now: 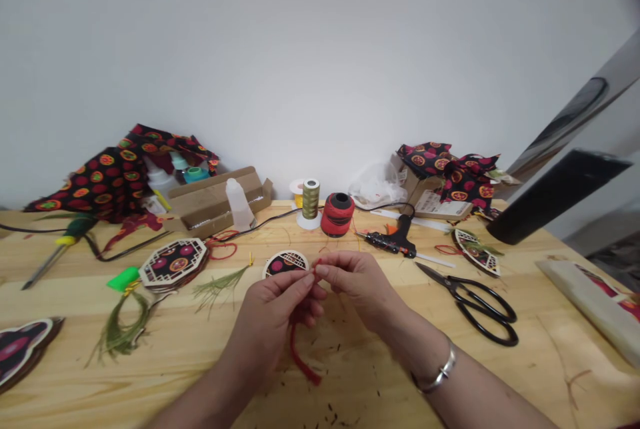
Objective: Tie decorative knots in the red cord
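Note:
My left hand and my right hand meet over the wooden table, fingertips pinched together on a red cord. The cord's loose tail hangs below my left hand and ends in a short frayed tuft. Just behind my fingers lies a small round wooden ornament with patterned fabric inside. A silver bangle circles my right wrist.
Black scissors lie to the right, a black glue gun behind them. A red thread spool and a green-gold spool stand at the back. Green tassels, an octagonal ornament, a cardboard box and patterned fabric occupy the left.

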Motion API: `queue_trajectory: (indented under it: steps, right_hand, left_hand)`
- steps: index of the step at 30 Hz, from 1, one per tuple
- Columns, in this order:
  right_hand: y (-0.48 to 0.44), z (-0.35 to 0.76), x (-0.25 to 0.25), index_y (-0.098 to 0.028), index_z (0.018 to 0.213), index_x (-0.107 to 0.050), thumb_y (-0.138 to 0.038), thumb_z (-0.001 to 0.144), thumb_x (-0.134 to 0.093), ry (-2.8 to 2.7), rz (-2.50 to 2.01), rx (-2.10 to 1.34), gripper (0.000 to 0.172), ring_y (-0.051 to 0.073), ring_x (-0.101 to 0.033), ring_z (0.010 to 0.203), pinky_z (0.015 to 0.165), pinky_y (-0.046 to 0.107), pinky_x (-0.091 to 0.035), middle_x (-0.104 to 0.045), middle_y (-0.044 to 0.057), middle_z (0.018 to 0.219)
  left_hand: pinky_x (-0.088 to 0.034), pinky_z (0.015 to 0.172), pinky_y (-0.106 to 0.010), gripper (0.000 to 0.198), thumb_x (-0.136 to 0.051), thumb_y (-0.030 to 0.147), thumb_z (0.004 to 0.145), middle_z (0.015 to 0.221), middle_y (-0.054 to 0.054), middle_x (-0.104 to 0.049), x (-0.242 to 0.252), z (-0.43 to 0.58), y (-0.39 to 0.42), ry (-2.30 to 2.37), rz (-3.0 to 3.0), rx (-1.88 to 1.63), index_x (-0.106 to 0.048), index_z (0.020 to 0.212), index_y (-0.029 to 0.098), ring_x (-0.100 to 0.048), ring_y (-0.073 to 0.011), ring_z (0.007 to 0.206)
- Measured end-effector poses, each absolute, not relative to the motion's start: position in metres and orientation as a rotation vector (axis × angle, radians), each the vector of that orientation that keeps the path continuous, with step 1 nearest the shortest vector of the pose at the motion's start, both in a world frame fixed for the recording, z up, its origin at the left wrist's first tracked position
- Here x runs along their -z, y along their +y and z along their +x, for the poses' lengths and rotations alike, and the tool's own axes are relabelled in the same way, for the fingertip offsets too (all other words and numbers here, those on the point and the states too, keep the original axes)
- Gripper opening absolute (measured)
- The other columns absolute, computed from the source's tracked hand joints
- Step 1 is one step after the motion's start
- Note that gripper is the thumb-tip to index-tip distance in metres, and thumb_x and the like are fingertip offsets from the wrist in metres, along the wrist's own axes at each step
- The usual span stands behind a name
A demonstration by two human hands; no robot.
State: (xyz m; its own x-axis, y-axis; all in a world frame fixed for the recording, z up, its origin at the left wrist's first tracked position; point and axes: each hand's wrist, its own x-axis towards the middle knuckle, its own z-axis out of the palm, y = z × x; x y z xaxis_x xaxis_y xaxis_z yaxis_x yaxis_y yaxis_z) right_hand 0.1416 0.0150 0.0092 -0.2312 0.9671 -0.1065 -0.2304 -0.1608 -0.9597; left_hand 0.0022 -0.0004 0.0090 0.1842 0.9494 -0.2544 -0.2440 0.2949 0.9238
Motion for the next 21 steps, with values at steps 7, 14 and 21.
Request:
queue_trajectory:
  steps: [7,14,21]
  right_hand:
    - [0.0158,0.1418,-0.0107,-0.014,0.061,-0.065,-0.025,0.064,-0.069,-1.067,-1.094,-1.479,0.012,0.007,-0.042,0.050,0.053,0.022,-0.033,-0.054,-0.004,0.054]
    - [0.0169,0.1436,-0.0098,-0.015,0.062,-0.065,-0.028,0.066,-0.067,-1.077,-1.107,-1.392,0.014,0.008,-0.040,0.052,0.052,0.022,-0.033,-0.055,-0.003,0.057]
    - [0.0224,0.1495,-0.0075,-0.015,0.068,-0.059,-0.032,0.069,-0.066,-0.814,-0.906,-1.408,0.018,0.014,-0.059,0.070,0.071,0.030,-0.046,-0.062,0.002,0.070]
  left_hand:
    - [-0.048,0.053,-0.024,0.024,-0.065,0.034,0.071,0.071,-0.009,-0.069,-0.0075,0.0020,-0.0002,1.037,0.791,-1.008,-0.070,0.076,0.012,-0.061,-0.0146,0.058]
    - [-0.036,0.040,-0.017,0.019,-0.066,0.033,0.070,0.066,-0.004,-0.067,-0.0083,0.0017,-0.0008,1.068,0.920,-0.954,-0.068,0.075,0.014,-0.051,-0.0073,0.044]
    - [-0.019,0.038,-0.015,0.019,-0.063,0.033,0.073,0.049,0.003,-0.055,-0.0065,0.0021,-0.0019,1.039,0.973,-0.863,-0.065,0.067,0.015,-0.034,-0.0024,0.038]
